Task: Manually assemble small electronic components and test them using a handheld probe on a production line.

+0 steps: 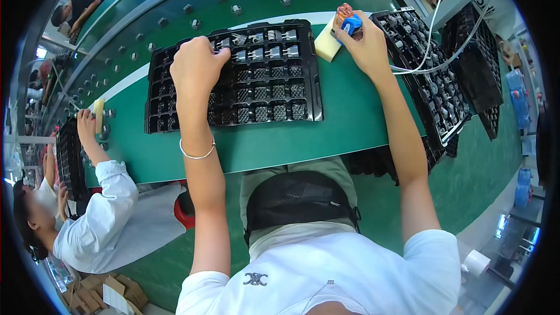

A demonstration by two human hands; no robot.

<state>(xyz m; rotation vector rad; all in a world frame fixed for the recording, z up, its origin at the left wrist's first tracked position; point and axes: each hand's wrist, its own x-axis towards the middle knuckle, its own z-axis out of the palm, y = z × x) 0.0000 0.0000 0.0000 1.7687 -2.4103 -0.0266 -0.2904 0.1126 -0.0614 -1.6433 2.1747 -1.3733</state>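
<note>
We see the left hand (197, 61) resting on the far left part of a black compartment tray (233, 76) that lies in the middle of the green surface (280, 140). Its fingers curl down over the tray's back row, where small grey parts (256, 53) stand in their pockets; we cannot tell whether the fingers pinch one of them or only touch them. A thin bracelet (197, 153) circles that wrist.

The right hand (364, 41) is raised past the tray's far right corner, closed around a small blue component (351, 24) with an orange-copper coil (344, 10) showing above it. Just beside that hand, a pale yellow block (326, 42) lies on the surface near its far edge.

At the right edge of the surface sits a second black tray (431, 87), filled with parts, with white cables (429, 52) draped across it.

At the left end of the surface, another person in a white sleeve (111, 195) reaches a hand (86, 125) toward a further dark tray (70, 160).
</note>
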